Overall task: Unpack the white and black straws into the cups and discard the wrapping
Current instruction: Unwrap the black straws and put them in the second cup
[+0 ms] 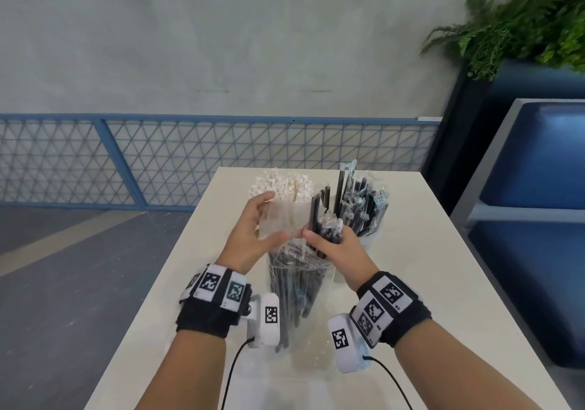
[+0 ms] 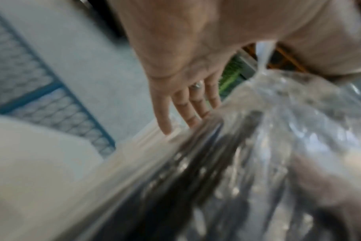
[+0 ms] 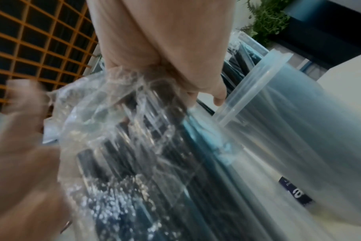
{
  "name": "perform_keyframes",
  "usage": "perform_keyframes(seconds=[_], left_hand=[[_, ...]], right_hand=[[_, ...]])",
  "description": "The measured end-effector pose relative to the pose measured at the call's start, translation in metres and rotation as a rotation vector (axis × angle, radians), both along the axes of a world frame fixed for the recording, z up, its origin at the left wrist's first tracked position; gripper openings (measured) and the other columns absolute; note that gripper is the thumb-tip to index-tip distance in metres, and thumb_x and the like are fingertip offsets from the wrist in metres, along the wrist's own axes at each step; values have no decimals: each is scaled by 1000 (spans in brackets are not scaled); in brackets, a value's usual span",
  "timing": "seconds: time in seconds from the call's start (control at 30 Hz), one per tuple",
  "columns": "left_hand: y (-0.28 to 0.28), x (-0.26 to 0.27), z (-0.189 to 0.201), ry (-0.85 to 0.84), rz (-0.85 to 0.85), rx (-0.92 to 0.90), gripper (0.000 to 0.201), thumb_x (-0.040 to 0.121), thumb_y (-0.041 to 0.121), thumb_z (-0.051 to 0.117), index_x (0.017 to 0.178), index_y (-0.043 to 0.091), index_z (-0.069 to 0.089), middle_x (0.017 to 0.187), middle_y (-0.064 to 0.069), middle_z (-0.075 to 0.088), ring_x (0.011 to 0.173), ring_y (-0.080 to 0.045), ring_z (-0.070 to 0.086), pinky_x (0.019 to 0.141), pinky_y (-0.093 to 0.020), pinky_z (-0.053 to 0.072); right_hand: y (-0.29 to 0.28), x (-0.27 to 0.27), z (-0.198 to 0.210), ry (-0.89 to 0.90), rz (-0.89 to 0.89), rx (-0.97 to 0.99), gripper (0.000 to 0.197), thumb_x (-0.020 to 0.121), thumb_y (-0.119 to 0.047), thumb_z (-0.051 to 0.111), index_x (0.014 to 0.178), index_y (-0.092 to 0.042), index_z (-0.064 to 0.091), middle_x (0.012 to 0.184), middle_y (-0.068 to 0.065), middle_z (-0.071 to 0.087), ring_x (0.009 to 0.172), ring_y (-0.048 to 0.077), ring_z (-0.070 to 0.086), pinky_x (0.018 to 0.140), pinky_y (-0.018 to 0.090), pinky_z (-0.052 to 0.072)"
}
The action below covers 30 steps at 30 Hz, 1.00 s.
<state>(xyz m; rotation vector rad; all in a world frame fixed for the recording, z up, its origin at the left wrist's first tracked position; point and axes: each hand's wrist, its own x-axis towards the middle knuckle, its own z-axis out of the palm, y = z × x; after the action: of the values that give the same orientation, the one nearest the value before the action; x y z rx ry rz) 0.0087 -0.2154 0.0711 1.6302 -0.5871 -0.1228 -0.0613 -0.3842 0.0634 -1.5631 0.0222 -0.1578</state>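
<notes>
Head view: right hand [image 1: 332, 245] grips crinkled clear wrapping [image 1: 297, 279].

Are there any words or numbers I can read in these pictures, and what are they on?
No text reads fully.
"0": the only clear character, white on the dark label on the clear cup; the smaller letters above it are too blurred.
Wrist bands: black-and-white square code patterns, no words.
White wrist cameras: code patterns too, no words.
</notes>
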Motion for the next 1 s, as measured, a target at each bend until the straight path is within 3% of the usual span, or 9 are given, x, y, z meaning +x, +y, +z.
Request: perform_keyframes(seconds=[0.07,0.13,0.2,0.33,0.47,0.6,0.7,0.8,1.0], left_hand=[[3,-2,-14,99,-107,-72,115,37,66,80,134,22,36,137,6,44,124,1,44,100,-26,42],[2,-7,-31,175,-140,-40,125,32,56,87,137,15,33,133,-2,51,121,-11,52,100,-36,46],[-5,-14,-45,217,-167,0,115,38,37,92,136,16,36,129,-4,57,117,-19,57,98,-40,47],[-11,-15,-57,186,46,57,63,54,10,88,107,24,56,99,4,68,95,-15,66,79,-16,52],[-9,-11,-59,164,117,155,37,62,5,83,90,19,62,86,3,69,84,-14,67,75,-20,51],[-8,-8,-62,183,139,154,32,62,11,84,87,18,66,86,-1,72,85,-14,68,78,-26,53],[-12,-7,-61,181,151,145,30,65,8,82,90,14,67,86,0,72,85,-15,68,79,-28,52],[-15,-7,-58,179,148,137,32,65,5,81,94,10,66,85,1,72,82,-13,68,77,-26,51],[-11,-6,-58,205,190,151,39,59,14,85,90,17,63,86,1,70,84,-15,66,76,-25,50]], right_hand=[[-1,0,4,-17,1,26,8,85,-19,63,81,-23,70,91,-4,74,89,7,68,81,20,53],[0,1,8,-24,7,63,7,86,-14,61,85,-16,68,87,-4,73,84,6,68,73,17,52],[3,2,14,-43,-7,101,6,86,-11,61,87,-12,67,86,0,72,81,5,68,70,16,51],[2,-1,35,-118,-69,141,5,85,-11,61,84,-15,65,83,-1,71,79,3,68,68,15,52],[-9,4,62,-191,-200,289,3,86,-17,62,85,-17,65,79,0,70,84,15,65,87,36,52],[-18,13,74,-248,-283,431,5,86,-9,63,85,-13,63,75,2,64,76,15,60,78,31,50],[-15,11,55,-150,-234,215,15,78,-5,71,87,-17,66,84,-1,66,85,13,63,85,35,53],[-2,1,30,-78,-179,92,15,75,1,71,86,-8,64,82,-1,66,83,8,64,81,24,52],[-18,14,51,-153,-377,312,10,85,-1,62,93,-5,57,80,11,61,76,20,63,80,37,55]])
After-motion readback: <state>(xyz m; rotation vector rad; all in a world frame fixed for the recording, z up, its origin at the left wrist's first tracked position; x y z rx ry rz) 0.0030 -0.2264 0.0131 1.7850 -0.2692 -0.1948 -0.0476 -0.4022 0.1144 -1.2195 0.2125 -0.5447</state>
